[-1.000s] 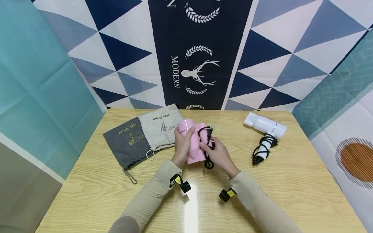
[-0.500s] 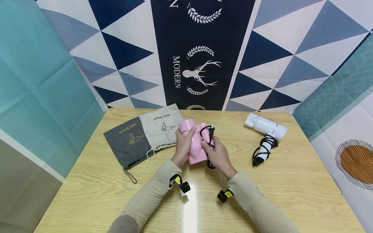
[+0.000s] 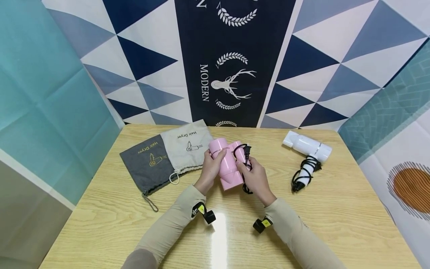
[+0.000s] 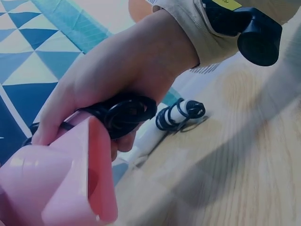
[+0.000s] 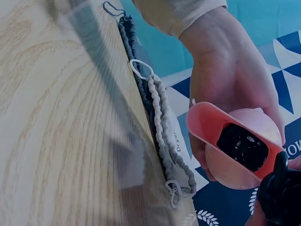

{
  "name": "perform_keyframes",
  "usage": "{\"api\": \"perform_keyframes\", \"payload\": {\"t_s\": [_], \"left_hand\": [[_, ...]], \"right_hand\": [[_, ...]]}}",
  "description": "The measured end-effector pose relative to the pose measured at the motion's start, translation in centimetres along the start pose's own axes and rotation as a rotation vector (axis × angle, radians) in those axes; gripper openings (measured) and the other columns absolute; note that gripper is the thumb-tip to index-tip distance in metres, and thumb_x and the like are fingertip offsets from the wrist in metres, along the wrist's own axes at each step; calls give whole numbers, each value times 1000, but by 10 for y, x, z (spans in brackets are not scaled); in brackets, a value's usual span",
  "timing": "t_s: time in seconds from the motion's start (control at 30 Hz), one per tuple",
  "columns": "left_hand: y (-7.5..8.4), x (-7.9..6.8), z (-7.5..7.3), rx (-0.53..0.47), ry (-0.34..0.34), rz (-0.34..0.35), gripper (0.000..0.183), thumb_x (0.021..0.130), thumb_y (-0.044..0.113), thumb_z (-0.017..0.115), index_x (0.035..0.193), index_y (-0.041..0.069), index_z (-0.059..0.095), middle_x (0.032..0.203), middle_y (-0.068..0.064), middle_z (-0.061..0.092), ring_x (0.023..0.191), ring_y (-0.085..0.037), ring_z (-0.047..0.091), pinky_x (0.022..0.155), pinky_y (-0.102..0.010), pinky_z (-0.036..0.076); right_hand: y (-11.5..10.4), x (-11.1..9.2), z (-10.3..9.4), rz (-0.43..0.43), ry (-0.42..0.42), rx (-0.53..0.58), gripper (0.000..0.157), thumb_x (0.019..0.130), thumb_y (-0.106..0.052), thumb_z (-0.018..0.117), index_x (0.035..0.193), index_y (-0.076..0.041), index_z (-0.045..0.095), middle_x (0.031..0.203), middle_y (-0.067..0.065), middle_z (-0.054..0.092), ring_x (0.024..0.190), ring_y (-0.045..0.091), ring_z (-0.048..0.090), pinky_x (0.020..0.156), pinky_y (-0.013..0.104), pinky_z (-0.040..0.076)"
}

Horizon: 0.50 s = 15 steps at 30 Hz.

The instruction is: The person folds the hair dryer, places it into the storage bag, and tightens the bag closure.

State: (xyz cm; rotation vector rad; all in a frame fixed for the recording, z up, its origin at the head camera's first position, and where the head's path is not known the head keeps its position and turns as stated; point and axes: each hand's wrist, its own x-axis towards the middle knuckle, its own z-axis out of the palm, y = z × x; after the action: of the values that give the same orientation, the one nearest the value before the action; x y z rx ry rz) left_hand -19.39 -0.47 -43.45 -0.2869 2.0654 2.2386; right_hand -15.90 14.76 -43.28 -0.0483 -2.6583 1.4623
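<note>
L grip (image 3: pixel 209 170) & R grip (image 3: pixel 256 178) curled, arms (image 3: pixel 168 228) fwd

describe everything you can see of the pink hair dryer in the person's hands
The glossy pink, plastic-looking hair dryer has a round barrel with a thin band near its far end. Its flared nozzle is at the near end, with something black inside the opening. The pink handle lies beside the barrel, wound with thin black cord with a black plug. The left hand holds the barrel; the right hand grips the handle and cord. It slants, apparently raised off the wooden table.
</note>
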Motion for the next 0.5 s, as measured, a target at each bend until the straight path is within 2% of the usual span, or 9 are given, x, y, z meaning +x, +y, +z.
{"api": "perform_keyframes", "payload": {"t_s": [0.17, 0.37, 0.5], "left_hand": [[3, 3, -7, 39, -41, 15, 74, 93, 39, 62, 145, -2, 29, 127, -23, 56, 109, -29, 61, 96, -38, 51], [6, 7, -15, 102, -95, -4, 72, 94, 40, 60, 146, 0, 31, 126, -22, 57, 101, -23, 62, 86, -32, 54], [7, 11, -21, 148, -112, 0, 68, 95, 40, 59, 145, 0, 35, 123, -20, 58, 97, -21, 61, 90, -40, 54]], "right_hand": [[-2, 2, -2, 2, 1, 25, 48, 97, -32, 58, 129, 4, 56, 102, 23, 68, 80, 21, 64, 68, 26, 52], [-2, 4, -4, 22, 9, 30, 43, 97, -32, 58, 124, 2, 59, 97, 21, 68, 75, 17, 62, 65, 24, 50], [-1, 6, -7, 36, 17, 27, 42, 96, -31, 58, 123, 2, 59, 95, 20, 67, 74, 16, 60, 65, 24, 49]]}}
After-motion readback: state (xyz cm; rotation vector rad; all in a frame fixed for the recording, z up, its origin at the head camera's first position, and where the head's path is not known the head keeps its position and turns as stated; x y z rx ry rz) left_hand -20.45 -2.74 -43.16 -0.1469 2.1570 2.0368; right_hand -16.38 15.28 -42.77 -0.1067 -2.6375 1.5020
